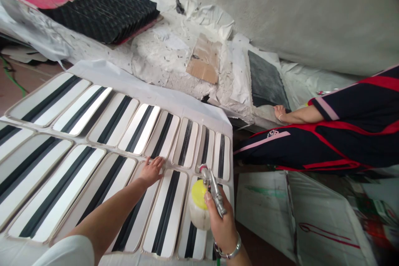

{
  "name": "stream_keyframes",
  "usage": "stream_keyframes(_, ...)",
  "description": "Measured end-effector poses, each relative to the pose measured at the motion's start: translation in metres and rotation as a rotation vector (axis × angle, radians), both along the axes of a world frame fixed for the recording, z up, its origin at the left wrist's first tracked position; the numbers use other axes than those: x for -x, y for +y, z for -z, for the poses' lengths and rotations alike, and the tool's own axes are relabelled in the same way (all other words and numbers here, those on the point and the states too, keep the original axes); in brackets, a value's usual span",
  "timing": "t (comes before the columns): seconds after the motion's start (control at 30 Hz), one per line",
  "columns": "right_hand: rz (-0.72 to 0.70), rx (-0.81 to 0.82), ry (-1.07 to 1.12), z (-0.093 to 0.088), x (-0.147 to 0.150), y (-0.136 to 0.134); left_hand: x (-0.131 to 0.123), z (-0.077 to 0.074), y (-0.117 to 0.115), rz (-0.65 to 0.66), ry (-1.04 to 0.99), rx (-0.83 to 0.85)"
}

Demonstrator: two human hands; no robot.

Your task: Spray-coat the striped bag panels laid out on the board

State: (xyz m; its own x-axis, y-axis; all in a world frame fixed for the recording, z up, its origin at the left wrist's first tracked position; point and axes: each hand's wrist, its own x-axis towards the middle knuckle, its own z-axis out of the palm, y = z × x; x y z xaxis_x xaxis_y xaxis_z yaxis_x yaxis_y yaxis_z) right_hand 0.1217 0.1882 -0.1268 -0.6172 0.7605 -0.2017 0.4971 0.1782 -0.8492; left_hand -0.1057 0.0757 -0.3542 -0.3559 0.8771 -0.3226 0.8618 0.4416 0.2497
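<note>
My right hand [225, 222] is closed around the handle of a metal spray gun [214, 191], above the panels at the lower right. A cloudy cup with a yellow lid [199, 194] is attached to the gun. My left hand [152, 171] has its fingers spread, resting where two rows of panels meet. Under both hands lie flat white panels [178, 228] with rounded corners, tan edges and a black stripe down the middle. The stripe on one upper-row panel [190, 126] looks greyer and patchy. Part of the lower row is hidden by my left arm.
A white-covered table [102, 70] carries the panels. Beyond it, a littered bench holds overlapping black sheets [106, 12], a cardboard piece [204, 60] and a dark board [268, 79]. At right, a co-worker's hand [280, 112] rests on the bench; a large white box [289, 212] stands below.
</note>
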Motion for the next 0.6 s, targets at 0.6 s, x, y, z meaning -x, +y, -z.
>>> stream_keyframes(0.6,0.077,-0.052,0.044,-0.013,0.037,-0.028,0.026,-0.019,0.004,0.158,0.000,0.019)
